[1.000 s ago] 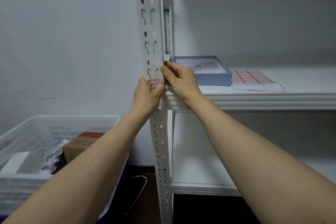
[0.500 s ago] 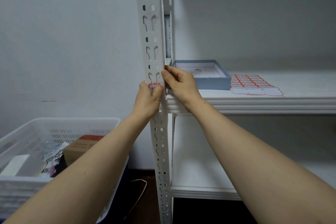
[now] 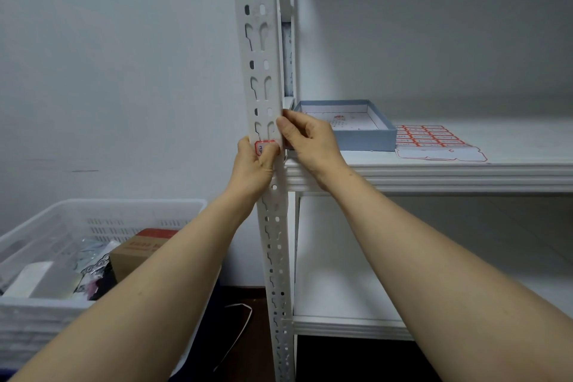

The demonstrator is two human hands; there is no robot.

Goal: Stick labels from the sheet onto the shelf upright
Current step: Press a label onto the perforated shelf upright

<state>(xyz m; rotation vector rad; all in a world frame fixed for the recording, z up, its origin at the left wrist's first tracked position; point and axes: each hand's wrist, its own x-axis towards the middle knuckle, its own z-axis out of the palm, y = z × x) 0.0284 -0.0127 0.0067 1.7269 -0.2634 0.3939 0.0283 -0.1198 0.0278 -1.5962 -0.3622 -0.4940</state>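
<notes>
Hands are up at the white upright (image 3: pixel 259 40), right where a shelf (image 3: pixel 434 177) joins it. The left hand (image 3: pixel 252 164) grips the upright, its thumb pressing flat on a small red-edged label (image 3: pixel 263 146) stuck there. The right hand (image 3: pixel 307 143) pinches the upright's right edge just above the label, fingers curled close together. The sheet (image 3: pixel 434 143) of labels lies on the shelf, beside a blue box (image 3: pixel 350 124). A white basket (image 3: pixel 93 214) sits low on the left.

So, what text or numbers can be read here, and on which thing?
"2": on the red-edged label on the shelf upright; the rest hidden by the left hand.
Writing on the label sheet: too small to read.
Print on the paper in the blue box: too small.
Red print on the cardboard box: blurred.
</notes>
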